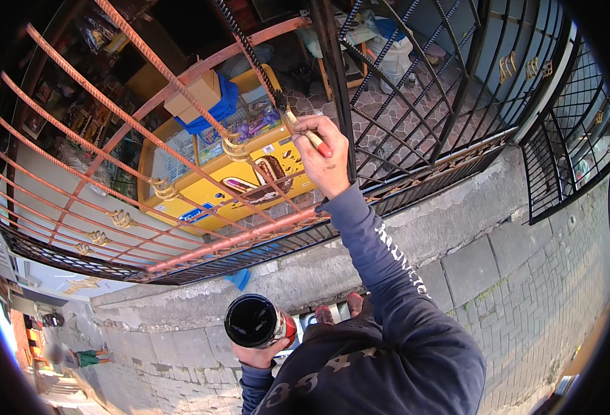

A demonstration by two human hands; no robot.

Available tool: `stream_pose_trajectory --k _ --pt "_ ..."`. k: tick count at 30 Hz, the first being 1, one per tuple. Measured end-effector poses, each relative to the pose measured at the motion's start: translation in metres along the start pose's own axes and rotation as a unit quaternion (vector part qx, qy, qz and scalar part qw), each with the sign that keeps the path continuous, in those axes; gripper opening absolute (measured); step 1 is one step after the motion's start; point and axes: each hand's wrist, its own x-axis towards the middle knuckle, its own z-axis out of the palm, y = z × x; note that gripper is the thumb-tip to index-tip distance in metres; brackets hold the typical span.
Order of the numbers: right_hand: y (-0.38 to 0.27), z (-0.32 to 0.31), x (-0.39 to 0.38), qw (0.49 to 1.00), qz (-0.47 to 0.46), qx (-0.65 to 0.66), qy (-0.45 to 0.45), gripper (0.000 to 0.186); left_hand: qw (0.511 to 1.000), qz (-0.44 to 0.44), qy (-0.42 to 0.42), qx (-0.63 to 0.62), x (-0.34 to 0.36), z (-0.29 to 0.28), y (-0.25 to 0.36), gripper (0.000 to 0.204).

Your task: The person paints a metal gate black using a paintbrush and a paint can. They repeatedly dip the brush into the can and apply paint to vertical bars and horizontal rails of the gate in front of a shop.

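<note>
Standing before a reddish grille (249,236) with gold ornaments, in front of a yellow freezer (186,192). Clasping a can (258,321) of black paint, mouth up, in the left hand (255,355), outside the grille's lower edge. Well apart from that, pinching a paintbrush (291,119) in the right hand (324,153), with bristles at the lower end of a bar's (248,52) blackened stretch, left of a black lattice panel (337,83).

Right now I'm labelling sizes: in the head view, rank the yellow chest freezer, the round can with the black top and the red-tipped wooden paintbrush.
1. Yellow chest freezer
2. Round can with the black top
3. Red-tipped wooden paintbrush, partly hidden by the right hand
</note>
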Motion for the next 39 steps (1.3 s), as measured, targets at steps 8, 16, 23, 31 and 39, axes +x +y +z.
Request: stream_pose_trajectory --k 8,16,23,31,39 --pt "-0.002 0.007 0.003 0.999 -0.002 -0.03 0.011 0.01 1.0 0.013 0.002 0.011 -0.007 0.0 0.002 0.101" --pt "-0.002 0.002 -0.001 0.999 0.037 -0.013 -0.001 0.011 0.999 0.031 0.021 -0.014 -0.012 0.0 -0.001 0.096" --pt "-0.004 -0.012 -0.002 0.995 0.087 -0.043 -0.037 0.009 1.0 0.016 0.0 0.008 -0.012 -0.002 -0.003 0.097" --pt "0.0 -0.023 0.007 0.989 0.008 -0.132 -0.066 0.012 0.999 0.052 -0.003 0.006 -0.013 -0.001 -0.009 0.098" --pt "-0.001 -0.009 -0.008 0.975 -0.136 -0.164 -0.069 0.018 0.998 0.017 0.041 -0.045 -0.019 -0.002 -0.015 0.103"
